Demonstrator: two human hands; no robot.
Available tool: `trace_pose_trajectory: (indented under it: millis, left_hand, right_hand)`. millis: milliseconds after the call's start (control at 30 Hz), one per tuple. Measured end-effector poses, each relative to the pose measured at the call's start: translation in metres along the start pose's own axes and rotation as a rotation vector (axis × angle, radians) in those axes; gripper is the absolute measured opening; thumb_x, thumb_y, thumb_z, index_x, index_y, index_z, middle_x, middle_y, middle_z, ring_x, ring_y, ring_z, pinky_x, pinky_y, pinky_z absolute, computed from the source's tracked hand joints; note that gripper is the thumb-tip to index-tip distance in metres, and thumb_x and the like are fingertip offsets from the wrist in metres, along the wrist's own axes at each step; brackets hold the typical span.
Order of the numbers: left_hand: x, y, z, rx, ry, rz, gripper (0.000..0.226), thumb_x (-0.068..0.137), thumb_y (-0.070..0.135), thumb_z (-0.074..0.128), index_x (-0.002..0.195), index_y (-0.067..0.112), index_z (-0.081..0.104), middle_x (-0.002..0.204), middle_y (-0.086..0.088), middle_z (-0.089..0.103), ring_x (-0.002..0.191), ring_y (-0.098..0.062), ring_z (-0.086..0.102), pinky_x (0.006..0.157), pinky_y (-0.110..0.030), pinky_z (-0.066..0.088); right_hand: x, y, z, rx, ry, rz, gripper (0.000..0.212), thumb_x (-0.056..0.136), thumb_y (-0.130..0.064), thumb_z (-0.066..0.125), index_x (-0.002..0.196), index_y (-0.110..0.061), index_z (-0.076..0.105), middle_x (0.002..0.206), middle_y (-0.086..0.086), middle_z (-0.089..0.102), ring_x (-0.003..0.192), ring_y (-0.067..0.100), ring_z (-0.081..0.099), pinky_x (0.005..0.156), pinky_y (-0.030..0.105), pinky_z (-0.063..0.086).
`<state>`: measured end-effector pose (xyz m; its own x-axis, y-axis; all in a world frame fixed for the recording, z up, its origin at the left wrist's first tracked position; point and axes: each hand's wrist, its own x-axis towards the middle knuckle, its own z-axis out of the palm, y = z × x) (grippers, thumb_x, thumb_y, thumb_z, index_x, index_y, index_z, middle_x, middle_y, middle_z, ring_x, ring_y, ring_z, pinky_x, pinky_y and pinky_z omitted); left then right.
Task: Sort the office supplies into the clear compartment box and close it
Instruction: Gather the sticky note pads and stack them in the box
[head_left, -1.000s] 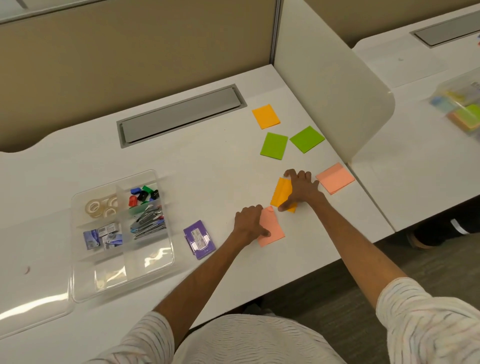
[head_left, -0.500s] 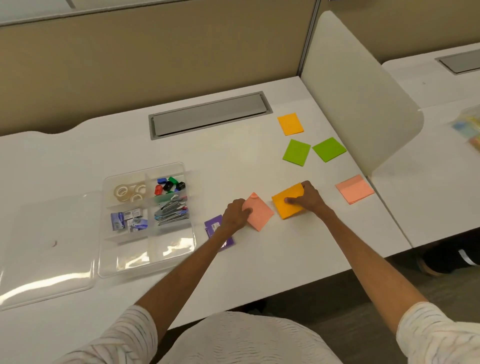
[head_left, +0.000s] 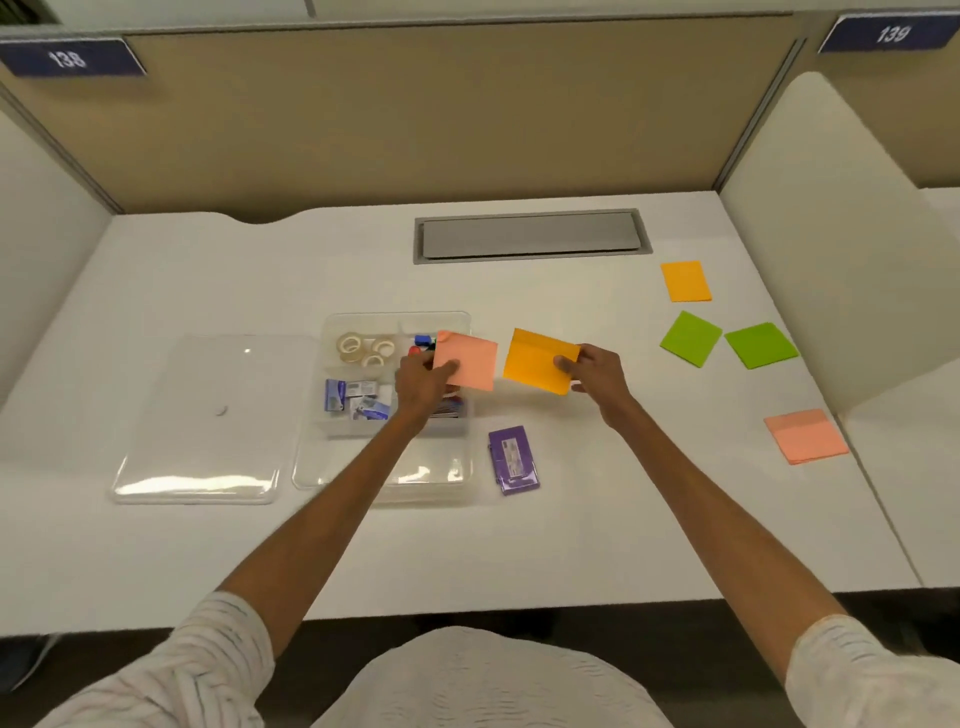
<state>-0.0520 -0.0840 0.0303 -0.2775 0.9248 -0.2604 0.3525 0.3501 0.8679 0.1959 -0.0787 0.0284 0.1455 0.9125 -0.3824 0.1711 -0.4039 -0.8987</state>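
My left hand (head_left: 422, 382) holds a pink sticky-note pad (head_left: 467, 361) above the right side of the clear compartment box (head_left: 332, 467). Just right of the box, my right hand (head_left: 592, 371) grips an orange sticky-note pad (head_left: 537, 361) lifted off the desk. The box holds tape rolls (head_left: 361, 347), small blue staple boxes (head_left: 353, 397) and coloured clips partly hidden behind the pink pad. Its clear lid (head_left: 202, 421) lies flat to the left. A purple case (head_left: 512, 459) lies beside the box's right edge.
More pads lie at the right of the white desk: an orange one (head_left: 685, 280), two green ones (head_left: 691, 339) (head_left: 761, 345) and a pink one (head_left: 806, 435). A grey cable hatch (head_left: 530, 236) sits at the back. A white divider panel (head_left: 841, 249) bounds the right side.
Both hands lifted their pads off the desk and carried them left toward the box. The view swung left as well.
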Motion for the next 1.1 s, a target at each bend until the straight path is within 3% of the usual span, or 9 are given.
trace_pose_trajectory:
  millis: [100, 233, 367, 433, 533, 667, 967, 1100]
  left_hand:
    - [0.006, -0.008, -0.025, -0.035, 0.056, -0.041, 0.030, 0.085, 0.015, 0.070, 0.109, -0.004, 0.068, 0.095, -0.014, 0.068, 0.084, -0.026, 0.063, 0.079, -0.037, 0.054]
    - [0.006, -0.023, -0.057, -0.102, 0.124, -0.067, 0.008, 0.083, 0.009, 0.070, 0.082, 0.002, 0.066, 0.078, -0.012, 0.060, 0.073, -0.022, 0.053, 0.067, -0.035, 0.043]
    - [0.006, -0.040, -0.086, -0.135, 0.170, -0.113, 0.010, 0.083, 0.012, 0.071, 0.079, 0.004, 0.065, 0.075, -0.012, 0.063, 0.071, -0.023, 0.062, 0.069, -0.037, 0.052]
    - [0.006, -0.047, -0.098, -0.144, 0.196, -0.126, 0.013, 0.082, 0.014, 0.071, 0.078, 0.002, 0.066, 0.067, -0.008, 0.061, 0.062, -0.018, 0.060, 0.063, -0.032, 0.048]
    - [0.006, -0.055, -0.116, -0.154, 0.238, -0.140, 0.015, 0.082, 0.014, 0.071, 0.080, 0.000, 0.068, 0.072, -0.012, 0.060, 0.069, -0.022, 0.054, 0.065, -0.033, 0.047]
    - [0.006, -0.067, -0.139, -0.143, 0.293, -0.142, 0.011, 0.084, 0.016, 0.070, 0.084, 0.004, 0.068, 0.078, -0.008, 0.062, 0.072, -0.022, 0.054, 0.056, -0.022, 0.041]
    - [0.012, -0.087, -0.174, -0.172, 0.370, -0.174, 0.030, 0.085, 0.015, 0.071, 0.108, -0.003, 0.070, 0.106, -0.019, 0.071, 0.089, -0.028, 0.064, 0.086, -0.038, 0.056]
    - [0.014, -0.091, -0.178, -0.210, 0.351, -0.190, 0.035, 0.082, 0.014, 0.075, 0.111, -0.004, 0.069, 0.109, -0.020, 0.071, 0.099, -0.036, 0.067, 0.089, -0.048, 0.058]
  right_hand:
    - [-0.001, -0.007, 0.026, 0.000, -0.068, -0.008, 0.031, 0.088, -0.018, 0.069, 0.114, -0.002, 0.064, 0.106, 0.011, 0.065, 0.093, 0.022, 0.060, 0.066, 0.025, 0.051]
    - [-0.008, -0.012, 0.067, -0.062, -0.191, -0.002, 0.032, 0.089, -0.019, 0.068, 0.116, -0.002, 0.063, 0.103, 0.009, 0.064, 0.086, 0.021, 0.060, 0.065, 0.025, 0.050]
    - [-0.018, -0.016, 0.104, -0.114, -0.278, 0.004, 0.026, 0.088, -0.018, 0.068, 0.109, -0.004, 0.065, 0.096, 0.009, 0.065, 0.073, 0.014, 0.061, 0.062, 0.025, 0.047]
    - [-0.022, -0.017, 0.120, -0.122, -0.306, 0.007, 0.021, 0.086, -0.017, 0.070, 0.104, -0.008, 0.066, 0.091, 0.008, 0.066, 0.069, 0.014, 0.061, 0.058, 0.024, 0.046]
    - [-0.029, -0.020, 0.144, -0.150, -0.345, 0.000, 0.019, 0.083, -0.015, 0.073, 0.099, -0.009, 0.065, 0.082, 0.005, 0.065, 0.064, 0.014, 0.061, 0.050, 0.020, 0.046]
    - [-0.039, -0.022, 0.176, -0.260, -0.430, -0.049, 0.010, 0.081, -0.014, 0.073, 0.078, -0.011, 0.065, 0.074, 0.004, 0.065, 0.062, 0.015, 0.062, 0.048, 0.021, 0.047]
    - [-0.056, -0.019, 0.235, -0.409, -0.530, -0.060, 0.021, 0.074, -0.009, 0.081, 0.074, -0.014, 0.061, 0.076, 0.015, 0.071, 0.057, 0.021, 0.067, 0.045, 0.025, 0.054]
    - [-0.064, -0.012, 0.255, -0.426, -0.521, -0.007, 0.031, 0.071, -0.005, 0.083, 0.084, -0.011, 0.056, 0.077, 0.019, 0.071, 0.053, 0.023, 0.066, 0.053, 0.034, 0.059]
